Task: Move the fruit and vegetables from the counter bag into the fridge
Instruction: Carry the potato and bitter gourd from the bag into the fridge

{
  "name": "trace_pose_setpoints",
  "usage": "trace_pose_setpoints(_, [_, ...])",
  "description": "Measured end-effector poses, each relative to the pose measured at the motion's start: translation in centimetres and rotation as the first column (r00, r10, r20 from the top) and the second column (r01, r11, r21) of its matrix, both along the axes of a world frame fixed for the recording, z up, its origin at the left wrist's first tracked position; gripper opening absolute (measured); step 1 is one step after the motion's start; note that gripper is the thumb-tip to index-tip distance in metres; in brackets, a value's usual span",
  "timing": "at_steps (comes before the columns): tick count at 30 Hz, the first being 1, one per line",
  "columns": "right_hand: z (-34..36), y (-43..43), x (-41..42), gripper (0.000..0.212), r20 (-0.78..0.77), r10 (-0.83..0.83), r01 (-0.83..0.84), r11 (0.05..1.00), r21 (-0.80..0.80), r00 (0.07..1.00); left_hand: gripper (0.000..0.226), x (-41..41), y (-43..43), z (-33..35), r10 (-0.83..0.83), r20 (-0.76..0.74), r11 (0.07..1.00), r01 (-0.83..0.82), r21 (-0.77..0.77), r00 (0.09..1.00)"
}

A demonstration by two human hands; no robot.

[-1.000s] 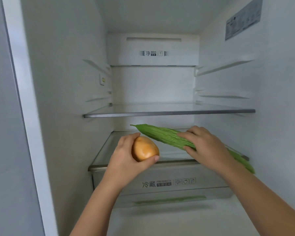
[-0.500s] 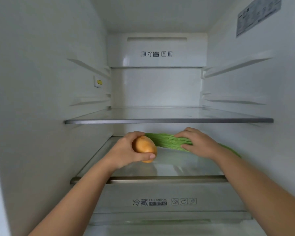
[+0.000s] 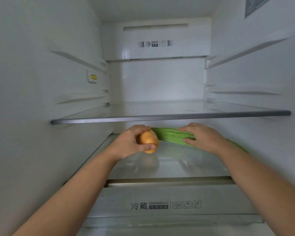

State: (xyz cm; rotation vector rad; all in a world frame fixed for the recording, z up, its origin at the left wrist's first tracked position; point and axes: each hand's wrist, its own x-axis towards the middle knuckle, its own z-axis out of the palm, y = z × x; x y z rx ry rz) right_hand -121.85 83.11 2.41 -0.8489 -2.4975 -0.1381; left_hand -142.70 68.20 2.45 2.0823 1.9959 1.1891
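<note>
Bumpy green gourd stretches sideways over the back of the lower glass shelf. The right hand holds it, fingers curled over the top. Just left of it, over the same shelf, the left hand holds a round yellow-brown fruit between thumb and fingers. I cannot tell if either one touches the glass. Above this shelf is another glass shelf. Below it is a drawer marked FRESHBOX.
</note>
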Motion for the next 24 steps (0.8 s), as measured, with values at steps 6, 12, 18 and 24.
trace_pose_setpoints(6, [0.0,-0.6,0.2,0.044,0.013,-0.024,0.023,0.999,0.032,1.0,0.073,-0.6,0.1,-0.3,0.026,0.021,0.999,-0.026,-0.038,0.999])
trace_pose_setpoints(12, [0.0,-1.0,0.2,0.045,0.006,-0.029,0.029,0.999,0.044,1.0,0.077,-0.9,-0.1,-0.3,0.048,-0.001,0.996,-0.048,-0.069,0.999])
trace_pose_setpoints(18, [-0.1,-1.2,0.3,0.048,0.006,-0.043,0.042,0.998,0.042,0.999,0.076,-0.9,0.0,-0.3,0.081,-0.027,0.994,-0.083,-0.067,0.996])
trace_pose_setpoints(24, [0.0,-1.5,0.3,0.049,0.018,-0.058,0.057,0.997,0.054,0.998,0.074,-1.2,-0.1,-0.4,0.098,-0.024,0.993,-0.099,-0.061,0.995])
